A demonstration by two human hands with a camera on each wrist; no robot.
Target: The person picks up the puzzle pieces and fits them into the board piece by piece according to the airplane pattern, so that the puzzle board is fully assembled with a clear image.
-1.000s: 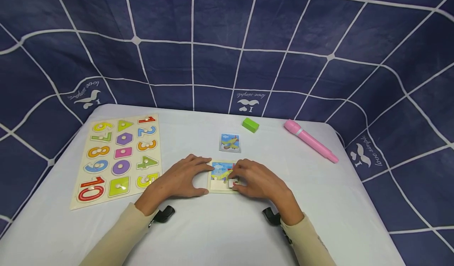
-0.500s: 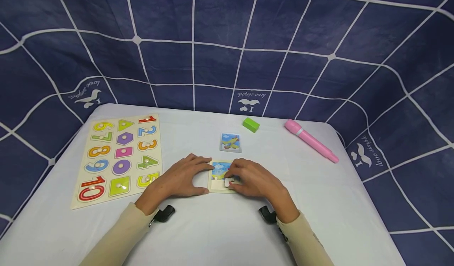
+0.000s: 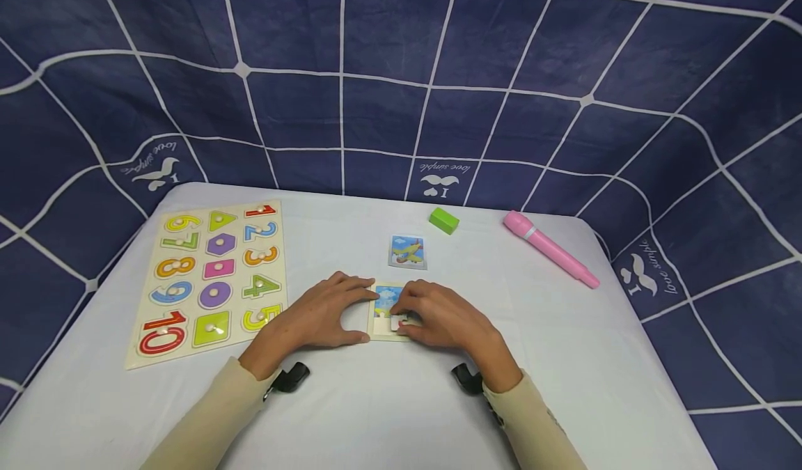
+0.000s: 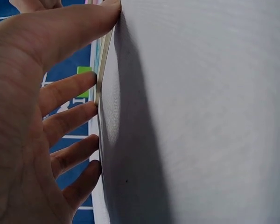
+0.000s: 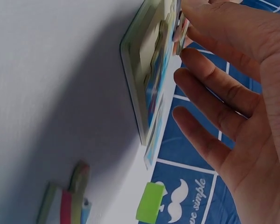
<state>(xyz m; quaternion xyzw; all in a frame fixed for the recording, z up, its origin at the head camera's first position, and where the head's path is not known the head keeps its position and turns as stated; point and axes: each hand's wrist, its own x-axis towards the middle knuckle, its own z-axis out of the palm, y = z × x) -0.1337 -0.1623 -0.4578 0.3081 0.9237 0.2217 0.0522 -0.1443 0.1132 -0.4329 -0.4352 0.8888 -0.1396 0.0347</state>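
A small jigsaw puzzle tray (image 3: 379,334) with a blue-sky picture lies between the two hands. My left hand (image 3: 326,311) rests at its left side, fingers spread, thumb at the near corner and fingertips along the edge. Between thumb and fingers of my right hand (image 3: 441,317) is a puzzle piece (image 3: 395,322), pinched and tilted above the tray's lower part. The right wrist view shows that piece (image 5: 178,41) edge-on, above the tray (image 5: 133,84) and apart from it. Bare tray floor shows in the lower left. The right hand hides the tray's right side.
An airplane picture card (image 3: 407,251) lies behind the tray, with a green block (image 3: 443,221) farther back. A pink pen-shaped stick (image 3: 551,250) is at right, a number board (image 3: 209,282) at left. Another puzzle piece (image 5: 65,205) lies on the cloth in the right wrist view.
My right hand has slid left over the tray, carrying the puzzle piece with it. The left hand has stayed in place.
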